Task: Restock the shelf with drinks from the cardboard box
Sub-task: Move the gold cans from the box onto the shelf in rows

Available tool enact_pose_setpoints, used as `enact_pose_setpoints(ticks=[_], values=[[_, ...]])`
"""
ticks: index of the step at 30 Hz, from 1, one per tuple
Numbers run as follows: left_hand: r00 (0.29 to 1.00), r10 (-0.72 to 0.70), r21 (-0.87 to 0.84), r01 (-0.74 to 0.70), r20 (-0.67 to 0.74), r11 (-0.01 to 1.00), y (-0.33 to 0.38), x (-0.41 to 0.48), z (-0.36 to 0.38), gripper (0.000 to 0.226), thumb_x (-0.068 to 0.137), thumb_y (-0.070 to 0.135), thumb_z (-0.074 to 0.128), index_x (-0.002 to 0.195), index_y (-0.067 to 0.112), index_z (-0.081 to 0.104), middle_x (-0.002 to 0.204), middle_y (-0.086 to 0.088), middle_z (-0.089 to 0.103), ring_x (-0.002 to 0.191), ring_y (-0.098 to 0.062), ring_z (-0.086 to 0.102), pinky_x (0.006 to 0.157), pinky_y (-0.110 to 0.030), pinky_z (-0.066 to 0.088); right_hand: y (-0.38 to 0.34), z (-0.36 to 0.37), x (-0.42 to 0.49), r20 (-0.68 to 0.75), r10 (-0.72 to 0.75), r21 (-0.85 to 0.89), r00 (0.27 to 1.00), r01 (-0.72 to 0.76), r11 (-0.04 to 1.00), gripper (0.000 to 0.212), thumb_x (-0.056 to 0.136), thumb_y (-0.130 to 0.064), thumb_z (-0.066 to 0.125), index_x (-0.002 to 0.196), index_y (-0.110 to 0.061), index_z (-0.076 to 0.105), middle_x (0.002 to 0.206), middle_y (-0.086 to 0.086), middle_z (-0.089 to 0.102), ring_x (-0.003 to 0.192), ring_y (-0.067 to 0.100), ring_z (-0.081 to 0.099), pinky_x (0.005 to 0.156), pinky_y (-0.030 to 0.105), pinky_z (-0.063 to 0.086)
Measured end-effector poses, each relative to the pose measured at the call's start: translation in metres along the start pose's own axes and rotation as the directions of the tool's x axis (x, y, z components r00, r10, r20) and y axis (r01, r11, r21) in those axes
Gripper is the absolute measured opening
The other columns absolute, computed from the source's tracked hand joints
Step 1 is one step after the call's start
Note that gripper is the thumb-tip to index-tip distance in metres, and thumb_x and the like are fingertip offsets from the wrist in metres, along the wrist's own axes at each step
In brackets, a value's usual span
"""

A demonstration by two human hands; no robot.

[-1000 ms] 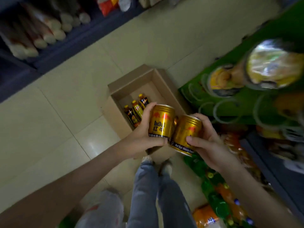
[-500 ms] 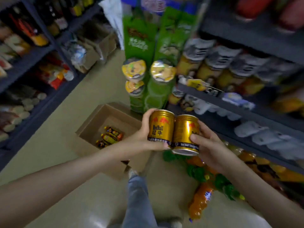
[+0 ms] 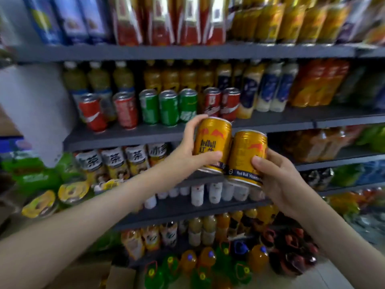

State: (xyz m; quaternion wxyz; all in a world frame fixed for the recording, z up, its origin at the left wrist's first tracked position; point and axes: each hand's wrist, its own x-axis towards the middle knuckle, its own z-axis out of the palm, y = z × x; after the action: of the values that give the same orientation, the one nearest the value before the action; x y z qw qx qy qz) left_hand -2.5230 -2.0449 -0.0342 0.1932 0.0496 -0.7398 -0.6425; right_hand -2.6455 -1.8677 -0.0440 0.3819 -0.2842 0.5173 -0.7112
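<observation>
Head view: I have both hands raised in front of stocked drinks racks, a gold can in each. The left hand (image 3: 185,151) is wrapped round the left can (image 3: 212,140), thumb across the label and fingers behind the top rim. The right hand (image 3: 279,184) grips the right can (image 3: 248,155) low on its side, thumb pressed on the front. The two cans touch side to side, near upright with a slight tilt, the left one a little higher. Both are held in the air, just in front of the edge of the grey shelf (image 3: 125,136) that carries a row of red cans (image 3: 125,110) and green cans (image 3: 168,108). Pale bottles (image 3: 270,88) stand further right on that shelf, with bare board before them. Tea bottles (image 3: 116,161) line the level below, left of my left wrist. Orange and green jugs (image 3: 208,259) crowd the floor. The edges of the frame are blurred.
</observation>
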Motion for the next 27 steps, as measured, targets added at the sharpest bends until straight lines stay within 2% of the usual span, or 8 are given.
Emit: enact_pose_setpoints(ticks=[3, 8, 11, 13, 15, 17, 21, 27], values=[[0.99, 0.143, 0.077, -0.141, -0.018, 0.987, 0.038, 0.051, 0.026, 0.077, 0.072, 0.029, 0.075, 0.128, 0.047, 0.026, 0.131, 0.007, 0.038, 0.105, -0.012, 0.059, 0.08, -0.028, 0.054, -0.042, -0.028, 0.004, -0.101, -0.17, -0.023, 0.98, 0.168, 0.985, 0.092, 0.039, -0.039, 0.095, 0.118, -0.009, 0.058, 0.11, 0.015, 0.07, 0.096, 0.031, 0.07, 0.071, 0.035, 0.057], [0.953, 0.299, 0.125, -0.291, -0.048, 0.948, 0.075, 0.117, 0.041, 0.073, 0.081, 0.021, 0.073, 0.127, 0.045, 0.022, 0.13, 0.004, 0.038, 0.105, -0.015, 0.059, 0.074, -0.021, 0.054, -0.109, -0.056, 0.039, -0.211, -0.4, -0.138, 0.892, 0.378, 0.915, 0.108, 0.038, -0.038, 0.095, 0.131, -0.011, 0.048, 0.116, 0.011, 0.068, 0.103, 0.03, 0.067, 0.08, 0.039, 0.056], [0.908, 0.415, 0.145, -0.403, -0.059, 0.904, 0.101, 0.158, 0.035, 0.073, 0.081, 0.019, 0.072, 0.127, 0.042, 0.021, 0.125, 0.01, 0.04, 0.098, -0.01, 0.062, 0.071, -0.016, 0.052, -0.156, -0.065, 0.073, -0.202, -0.517, -0.218, 0.832, 0.477, 0.852, 0.115, 0.04, -0.039, 0.095, 0.138, -0.014, 0.041, 0.125, 0.009, 0.063, 0.108, 0.027, 0.065, 0.086, 0.043, 0.055], [0.867, 0.495, 0.176, -0.479, -0.058, 0.86, 0.12, 0.185, 0.025, 0.072, 0.081, 0.015, 0.072, 0.127, 0.039, 0.022, 0.124, 0.007, 0.043, 0.095, -0.006, 0.063, 0.072, -0.014, 0.051, -0.186, -0.067, 0.099, -0.158, -0.571, -0.258, 0.805, 0.525, 0.811, 0.1, 0.05, -0.032, 0.093, 0.135, -0.016, 0.044, 0.125, 0.007, 0.063, 0.11, 0.025, 0.065, 0.087, 0.04, 0.055], [0.839, 0.54, 0.215, -0.517, -0.064, 0.829, 0.138, 0.209, 0.016, 0.071, 0.081, 0.015, 0.072, 0.126, 0.038, 0.021, 0.125, 0.004, 0.045, 0.093, -0.005, 0.064, 0.07, -0.012, 0.05, -0.209, -0.066, 0.124, -0.113, -0.61, -0.3, 0.784, 0.558, 0.773, 0.068, 0.062, -0.019, 0.088, 0.12, -0.024, 0.052, 0.118, 0.003, 0.066, 0.108, 0.02, 0.065, 0.087, 0.035, 0.054], [0.817, 0.571, 0.25, -0.539, -0.078, 0.805, 0.154, 0.232, 0.009, 0.071, 0.081, 0.016, 0.072, 0.123, 0.039, 0.02, 0.125, 0.003, 0.044, 0.091, -0.004, 0.062, 0.063, -0.008, 0.048, -0.228, -0.067, 0.147, -0.111, -0.64, -0.341, 0.76, 0.576, 0.743, 0.06, 0.066, -0.018, 0.084, 0.116, -0.026, 0.052, 0.115, 0.002, 0.066, 0.105, 0.018, 0.066, 0.088, 0.034, 0.053], [0.8, 0.591, 0.266, -0.549, -0.109, 0.792, 0.17, 0.271, 0.002, 0.071, 0.082, 0.015, 0.073, 0.121, 0.039, 0.018, 0.112, 0.013, 0.041, 0.081, 0.007, 0.061, 0.058, -0.004, 0.046, -0.26, -0.084, 0.188, -0.14, -0.664, -0.407, 0.735, 0.569, 0.715, 0.073, 0.063, -0.021, 0.084, 0.126, -0.016, 0.048, 0.115, 0.006, 0.065, 0.103, 0.021, 0.067, 0.09, 0.039, 0.054], [0.805, 0.571, 0.273, -0.52, -0.158, 0.809, 0.165, 0.312, -0.004, 0.076, 0.083, 0.013, 0.071, 0.125, 0.039, 0.013, 0.12, 0.005, 0.038, 0.091, -0.004, 0.054, 0.055, -0.001, 0.044, -0.303, -0.107, 0.244, -0.172, -0.652, -0.433, 0.738, 0.538, 0.723, 0.085, 0.07, -0.013, 0.081, 0.141, -0.017, 0.033, 0.123, 0.007, 0.054, 0.108, 0.024, 0.061, 0.091, 0.041, 0.054]])
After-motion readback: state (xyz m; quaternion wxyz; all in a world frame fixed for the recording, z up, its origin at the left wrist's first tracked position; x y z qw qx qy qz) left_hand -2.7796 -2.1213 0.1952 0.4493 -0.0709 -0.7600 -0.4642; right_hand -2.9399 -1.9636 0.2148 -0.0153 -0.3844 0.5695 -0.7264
